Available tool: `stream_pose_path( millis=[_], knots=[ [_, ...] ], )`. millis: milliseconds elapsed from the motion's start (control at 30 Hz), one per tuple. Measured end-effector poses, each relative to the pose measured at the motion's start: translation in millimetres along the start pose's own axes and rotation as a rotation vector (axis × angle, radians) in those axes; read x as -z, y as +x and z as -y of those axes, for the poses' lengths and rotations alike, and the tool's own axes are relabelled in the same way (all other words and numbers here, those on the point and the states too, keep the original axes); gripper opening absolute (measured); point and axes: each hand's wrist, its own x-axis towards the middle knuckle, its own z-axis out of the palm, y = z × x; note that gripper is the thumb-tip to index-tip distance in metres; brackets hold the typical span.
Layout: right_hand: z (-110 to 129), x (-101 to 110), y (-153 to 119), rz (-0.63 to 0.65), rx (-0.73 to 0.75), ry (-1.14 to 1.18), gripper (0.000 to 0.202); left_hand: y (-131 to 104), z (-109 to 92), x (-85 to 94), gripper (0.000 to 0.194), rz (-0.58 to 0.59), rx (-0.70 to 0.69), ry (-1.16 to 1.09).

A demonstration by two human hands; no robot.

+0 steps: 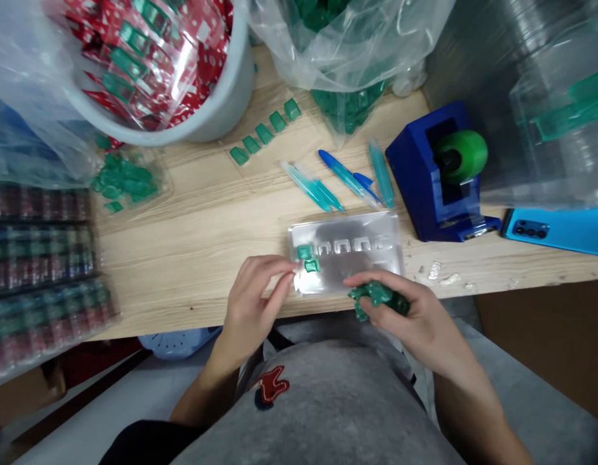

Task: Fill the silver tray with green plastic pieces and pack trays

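Note:
A clear plastic tray [347, 268] with a row of moulded slots lies at the table's front edge. One green piece [305, 252] sits at its left end, and a second green piece [311, 265] is just below it. At the tray's left edge is my left hand [257, 297], thumb and index finger brought close together; what they pinch, if anything, is too small to make out. My right hand [400, 307] is curled round several green pieces [376, 295] over the tray's lower right corner.
Behind the tray lie pens [347, 175] and a strip of green pieces [265, 134]. A blue tape dispenser [425, 187] and blue phone [565, 229] stand right. A bucket [238, 97], a bag of green pieces [350, 106] and a green pile [124, 179] are farther back.

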Motion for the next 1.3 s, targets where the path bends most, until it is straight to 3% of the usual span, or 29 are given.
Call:
stream_pose_path(
  millis=[100,200,300,400,567,667,767,900,1000,1167,1300],
  knots=[
    [0.2,6.0,0.0,-0.067,0.047,0.014,0.013,2.3,-2.1,-4.9,0.025,0.077,-0.153,0.244],
    [1.8,5.2,2.7,-0.119,0.102,0.004,0.012,4.6,-3.4,-16.0,0.026,0.027,-0.252,0.443],
    [2.6,3.0,5.1,-0.164,0.126,-0.009,0.012,4.4,-2.8,-22.1,0.019,0.000,-0.277,0.506],
    [1.1,3.1,5.9,-0.189,0.126,-0.003,0.013,2.8,-3.5,-18.3,0.019,0.058,-0.213,0.326],
    [-2.4,4.5,5.7,-0.159,0.136,0.033,0.013,4.8,-9.9,-5.5,0.022,0.067,0.104,-0.322],
    [-2.9,3.9,6.3,-0.139,0.144,0.042,0.013,9.5,-10.2,-3.3,0.023,0.042,0.112,-0.398],
    [-3.0,4.3,7.0,-0.146,0.160,0.024,0.013,16.3,-5.8,-6.2,0.025,0.015,0.026,-0.208],
    [-3.8,6.2,7.2,-0.172,0.177,-0.001,0.014,29.0,0.7,-15.6,0.024,0.022,-0.216,0.173],
    [-4.2,6.5,6.9,-0.188,0.184,-0.006,0.014,38.3,3.3,-21.6,0.024,0.063,-0.337,0.247],
    [-3.9,6.0,7.7,-0.188,0.185,0.014,0.014,44.8,7.9,-17.9,0.023,0.053,-0.355,0.276],
    [-4.1,6.0,9.4,-0.180,0.173,0.020,0.014,42.7,8.3,-12.7,0.025,0.160,-0.331,0.233]
  ],
)
